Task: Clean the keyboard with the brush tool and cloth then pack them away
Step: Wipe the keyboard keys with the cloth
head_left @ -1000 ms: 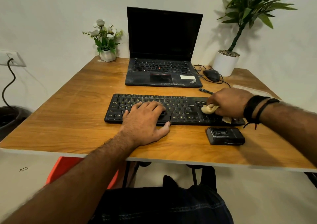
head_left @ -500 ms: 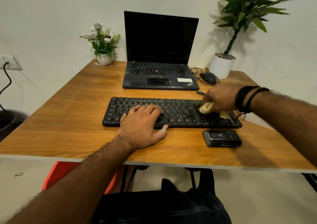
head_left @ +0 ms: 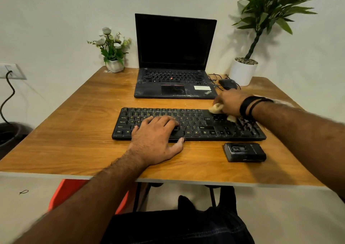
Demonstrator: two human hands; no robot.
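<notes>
Wooden table [head_left: 78, 131], with black keyboard [head_left: 196, 126] flat across the middle, long side toward the viewer. Left hand [head_left: 158, 141] spread on the keys at the 9 o'clock half, fingers straight and pressing down, thumb at the near edge, pinning the board in place. Right hand [head_left: 228, 103] at the 1 o'clock corner, fingers curled round a bunched pale cloth [head_left: 216, 107], rubbing the top row; a second scrap of the same cloth peeping out under the wrist. Hands well apart, one at each half of the board.

Small black case [head_left: 245, 152] just beyond the keyboard's 5 o'clock corner, not touching it; probably the brush tool's box, though hard to tell. No brush seen for certain.

Judging by looks: cloth soft, light, limp, best kept wadded in the fingertips so a firm pad meets the keys. Keyboard light, stiff plastic, likely to skate on smooth wood, hence the steadying palm; keycaps liable to pop if snagged, so light strokes along the rows. For lifting, hold by the two short ends, not by the keys.

Laptop [head_left: 175, 60] open at 12 o'clock, screen dark. Mouse [head_left: 228, 83] and white plant pot [head_left: 242, 72] at 1 o'clock, small flower pot [head_left: 114, 65] at 11 o'clock.
</notes>
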